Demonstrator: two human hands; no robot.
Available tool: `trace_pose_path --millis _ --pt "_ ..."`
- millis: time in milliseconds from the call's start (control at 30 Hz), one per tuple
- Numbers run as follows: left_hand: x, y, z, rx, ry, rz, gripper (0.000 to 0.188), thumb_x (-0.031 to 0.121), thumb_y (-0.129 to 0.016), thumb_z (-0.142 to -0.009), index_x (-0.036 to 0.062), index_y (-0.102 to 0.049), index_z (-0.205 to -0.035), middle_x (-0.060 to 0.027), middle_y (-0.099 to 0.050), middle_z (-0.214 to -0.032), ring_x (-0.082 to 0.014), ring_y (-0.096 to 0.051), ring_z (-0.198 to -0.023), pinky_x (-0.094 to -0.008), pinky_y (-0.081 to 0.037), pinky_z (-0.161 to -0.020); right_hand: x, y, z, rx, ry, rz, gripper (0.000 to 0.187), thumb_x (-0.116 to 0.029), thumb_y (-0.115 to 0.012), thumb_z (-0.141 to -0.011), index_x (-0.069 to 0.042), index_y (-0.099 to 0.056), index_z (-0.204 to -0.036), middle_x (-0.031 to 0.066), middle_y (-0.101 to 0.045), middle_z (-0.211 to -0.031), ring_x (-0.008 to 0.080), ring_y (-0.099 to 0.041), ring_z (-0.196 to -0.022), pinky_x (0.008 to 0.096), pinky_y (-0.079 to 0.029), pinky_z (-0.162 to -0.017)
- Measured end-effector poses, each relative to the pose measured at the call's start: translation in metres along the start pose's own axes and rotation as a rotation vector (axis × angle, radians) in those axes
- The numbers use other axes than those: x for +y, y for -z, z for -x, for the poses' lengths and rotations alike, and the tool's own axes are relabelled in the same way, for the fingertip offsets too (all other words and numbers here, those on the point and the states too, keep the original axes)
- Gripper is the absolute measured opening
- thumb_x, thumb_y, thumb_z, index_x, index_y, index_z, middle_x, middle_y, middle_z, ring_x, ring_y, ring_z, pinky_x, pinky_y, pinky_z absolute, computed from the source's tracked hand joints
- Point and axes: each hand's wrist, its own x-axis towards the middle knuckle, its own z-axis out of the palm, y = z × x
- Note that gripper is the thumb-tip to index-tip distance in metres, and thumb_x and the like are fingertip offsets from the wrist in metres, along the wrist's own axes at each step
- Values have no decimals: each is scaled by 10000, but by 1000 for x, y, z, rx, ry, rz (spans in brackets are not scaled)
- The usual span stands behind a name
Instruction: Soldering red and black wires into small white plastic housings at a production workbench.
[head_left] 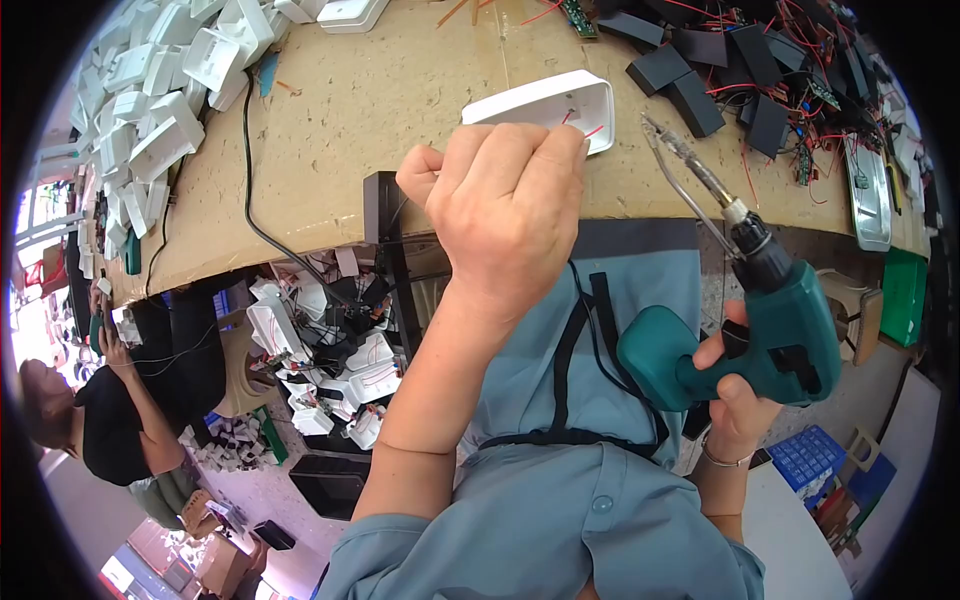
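My left hand [500,195] is closed, knuckles up, at the table's front edge, over the near side of a white plastic case [530,95]. Its fingertips are hidden, so what they grip cannot be made out. Two short red wires [594,131] show inside the case beside my index finger. In my right hand [735,400] is a green soldering gun [790,330], its long metal tip and a thin bent feed tube pointing up and away over the table edge. The tip is apart from the case.
White plastic cases [180,60] heap up at the far left. Black boxes [690,100] with red wires and green circuit boards lie at the far right. A black cable [250,190] crosses the table. Wired white cases [350,370] fill a container below. Another person [130,420] sits at left.
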Motion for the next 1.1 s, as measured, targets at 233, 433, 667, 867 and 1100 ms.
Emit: trace_pose_path --millis 233,433,667,867,1100 --pt "3 -4 -6 94 85 -69 95 122 -689 -638 125 -622 -706 5 -547 -939 -177 -486 -875 -375 -245 -741 9 -4 -1 -48 14 54 648 -148 -763 -708 51 -436 -1231 184 -575 -1094 176 -589 -735 280 -489 -636" --pt "2 -9 -13 65 113 -72 71 104 -666 -660 91 -598 -674 -13 -552 -990 -197 -516 -905 -423 -263 -818 12 -9 -5 -55 16 90 624 -118 -749 -719 45 -438 -1235 181 -580 -1080 174 -579 -726 277 -482 -632" --pt "-1 -13 -18 30 132 -89 43 88 -685 -651 76 -668 -689 -13 -594 -894 -176 -542 -837 -353 -282 -786 16 -14 -12 -85 40 121 564 -107 -729 -734 38 -461 -1208 175 -579 -1071 166 -573 -730 270 -478 -630" --pt "-1 -13 -20 21 122 -61 69 82 -653 -652 48 -596 -633 -40 -548 -927 -213 -488 -869 -385 -279 -754 15 -18 -15 -83 18 137 548 -101 -719 -744 39 -461 -1207 175 -570 -1068 162 -568 -725 273 -477 -621" --pt "1 -13 -20 -11 167 -98 61 112 -691 -666 60 -678 -696 -23 -566 -906 -201 -514 -873 -356 -294 -802 17 -19 -20 -126 40 138 537 -72 -697 -755 32 -452 -1221 172 -567 -1067 162 -568 -727 274 -479 -624"
